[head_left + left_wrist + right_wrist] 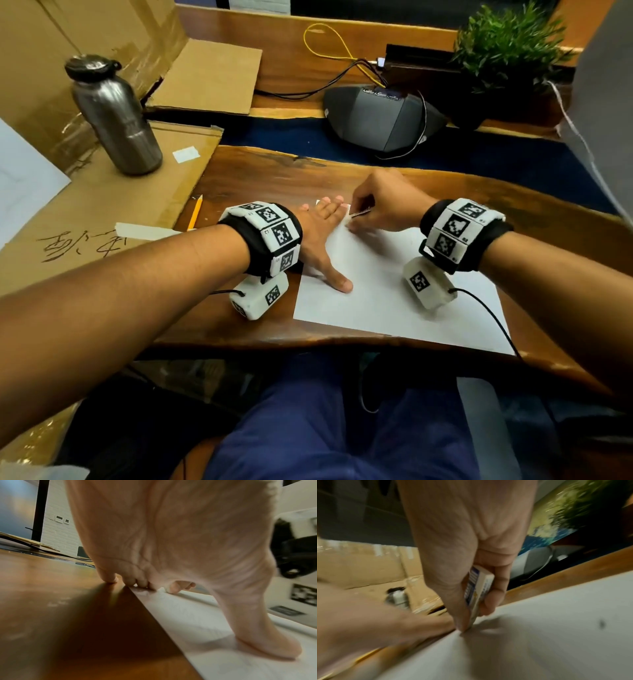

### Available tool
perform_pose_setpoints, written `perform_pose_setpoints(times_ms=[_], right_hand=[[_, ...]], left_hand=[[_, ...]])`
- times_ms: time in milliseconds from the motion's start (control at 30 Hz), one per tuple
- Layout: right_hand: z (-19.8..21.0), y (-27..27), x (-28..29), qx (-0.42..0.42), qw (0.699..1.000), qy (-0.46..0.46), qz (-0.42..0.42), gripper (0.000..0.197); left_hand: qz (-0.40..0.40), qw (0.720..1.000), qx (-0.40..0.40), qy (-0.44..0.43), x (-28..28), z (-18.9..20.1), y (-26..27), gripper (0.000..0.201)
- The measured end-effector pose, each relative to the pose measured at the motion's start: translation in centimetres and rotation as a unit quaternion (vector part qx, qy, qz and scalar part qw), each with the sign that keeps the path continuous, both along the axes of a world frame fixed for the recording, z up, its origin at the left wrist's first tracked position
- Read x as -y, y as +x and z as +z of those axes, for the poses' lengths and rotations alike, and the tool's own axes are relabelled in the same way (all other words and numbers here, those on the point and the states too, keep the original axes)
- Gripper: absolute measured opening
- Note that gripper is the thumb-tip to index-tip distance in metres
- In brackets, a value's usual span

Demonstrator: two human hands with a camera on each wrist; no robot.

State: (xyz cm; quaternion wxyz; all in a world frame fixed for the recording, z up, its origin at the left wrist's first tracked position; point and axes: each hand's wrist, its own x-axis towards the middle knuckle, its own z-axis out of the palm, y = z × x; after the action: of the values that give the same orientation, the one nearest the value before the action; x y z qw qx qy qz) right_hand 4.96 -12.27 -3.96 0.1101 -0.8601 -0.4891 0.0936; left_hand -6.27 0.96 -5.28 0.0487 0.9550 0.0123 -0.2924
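Right hand (387,202) pinches a white eraser (479,588) in a blue-printed sleeve between thumb and curled fingers, its lower end touching the sheet of paper (394,298) near the far left corner. Just beside it, the left hand (322,233) lies flat, straight fingers and spread thumb pressing the sheet onto the wooden tabletop (308,178), the little finger resting on the wood past the paper's edge. To the left a yellow pencil (195,212) lies beside flattened cardboard (102,212) carrying a steel bottle (116,116), while a grey speakerphone (383,116) and a potted plant (507,44) sit farther back.
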Motion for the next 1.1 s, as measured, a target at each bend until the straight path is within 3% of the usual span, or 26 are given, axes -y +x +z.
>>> perform_pose_setpoints(times_ms=[100,233,367,500,633,767,900,1033,1100], right_hand=[[0.3,1.5,0.5,0.008,0.997,0.022,-0.069,0.017],[-0.2,-0.6,0.2,0.001,1.0,-0.003,0.019,0.016],[0.3,1.9,0.9,0.012,0.997,0.007,-0.072,0.018],[-0.1,-0.5,0.5,0.015,1.0,-0.016,0.021,0.017],[0.3,1.7,1.1,0.011,0.998,0.005,-0.064,0.021],[-0.2,-0.5,0.8,-0.008,1.0,-0.013,0.008,0.019],[0.3,1.3,1.6,-0.01,0.998,0.009,-0.062,0.019],[-0.1,-0.7,1.1,-0.02,1.0,-0.017,0.014,0.016],[0.1,0.2,1.2,-0.022,0.999,-0.022,-0.007,0.018]], left_hand=[[0.001,1.0,0.006,-0.002,-0.1,-0.4,0.1,0.147],[-0.003,1.0,0.004,-0.002,-0.3,-0.3,0.1,0.145],[0.0,1.0,0.006,-0.006,-0.4,-0.8,0.4,0.147],[-0.004,1.0,0.003,-0.008,-0.7,-0.9,0.5,0.146],[-0.005,1.0,0.006,0.0,-0.4,-0.8,0.5,0.144],[-0.007,1.0,0.003,0.003,-0.5,-0.7,0.4,0.143],[-0.006,1.0,-0.003,0.011,-0.3,-0.6,0.6,0.144],[-0.008,1.0,-0.007,0.021,-0.2,-0.3,0.4,0.142],[-0.007,1.0,-0.012,0.02,-0.1,-0.3,0.6,0.142]])
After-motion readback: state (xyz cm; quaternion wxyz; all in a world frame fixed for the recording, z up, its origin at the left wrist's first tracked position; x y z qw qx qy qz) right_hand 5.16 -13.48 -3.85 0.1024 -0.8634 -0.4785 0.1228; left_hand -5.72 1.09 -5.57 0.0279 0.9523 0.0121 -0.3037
